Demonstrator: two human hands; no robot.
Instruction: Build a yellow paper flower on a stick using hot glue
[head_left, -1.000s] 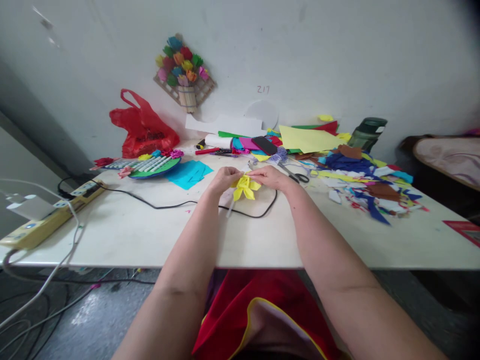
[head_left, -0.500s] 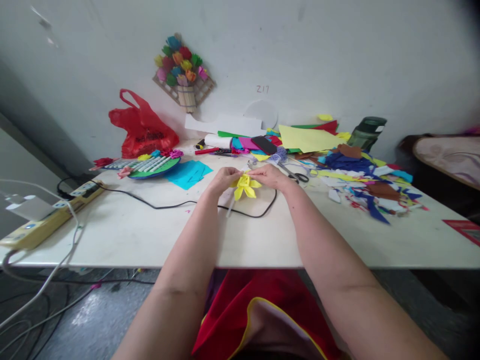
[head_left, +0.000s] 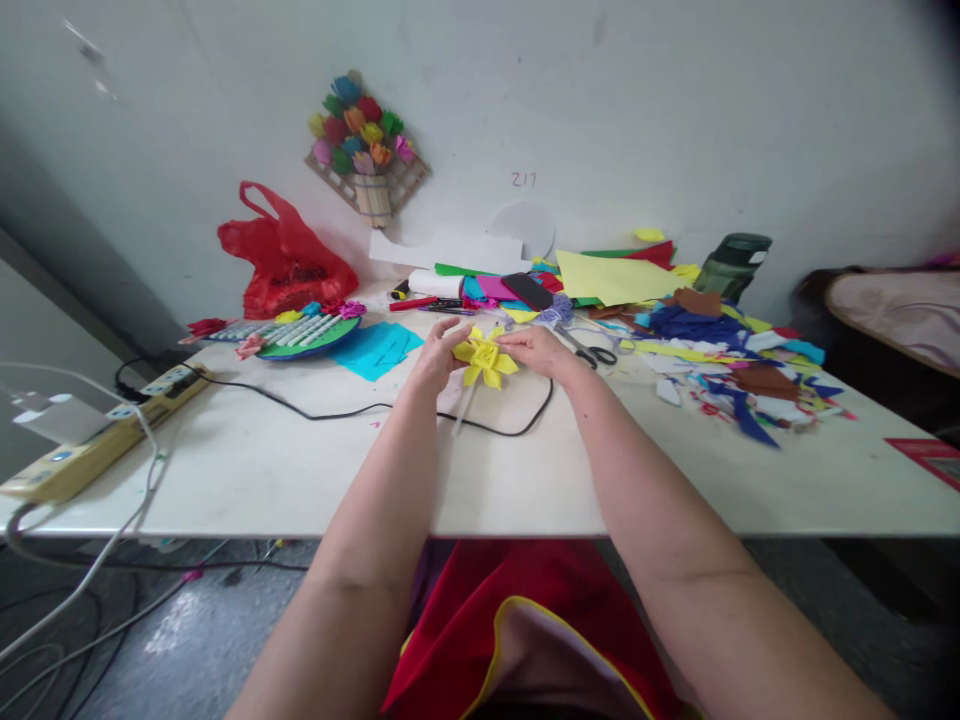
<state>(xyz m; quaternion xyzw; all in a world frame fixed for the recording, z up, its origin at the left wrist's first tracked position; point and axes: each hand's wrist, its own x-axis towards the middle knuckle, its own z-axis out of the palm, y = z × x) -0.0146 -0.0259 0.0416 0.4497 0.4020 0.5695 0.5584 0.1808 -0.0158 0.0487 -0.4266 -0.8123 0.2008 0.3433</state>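
Note:
A yellow paper flower (head_left: 484, 361) on a pale stick is held above the white table (head_left: 300, 470), between both my hands. My left hand (head_left: 439, 352) pinches the flower's left side, fingers closed on it. From the right, my right hand (head_left: 538, 351) grips the petals with its fingertips. The stick (head_left: 463, 410) slants down to the table, over a black cable (head_left: 360, 408).
Blue paper (head_left: 375, 349) and a green plate of craft pieces (head_left: 300, 331) lie left of my hands. Scissors (head_left: 589, 349), a phone (head_left: 529, 291), coloured sheets and scraps (head_left: 712, 350), a dark bottle (head_left: 731, 267) lie right. A red bag (head_left: 285, 255) and power strip (head_left: 97, 435) are left.
The flower has turned so its open face shows toward me, and my left fingers have shifted on its petals. Both hands stay in the same place.

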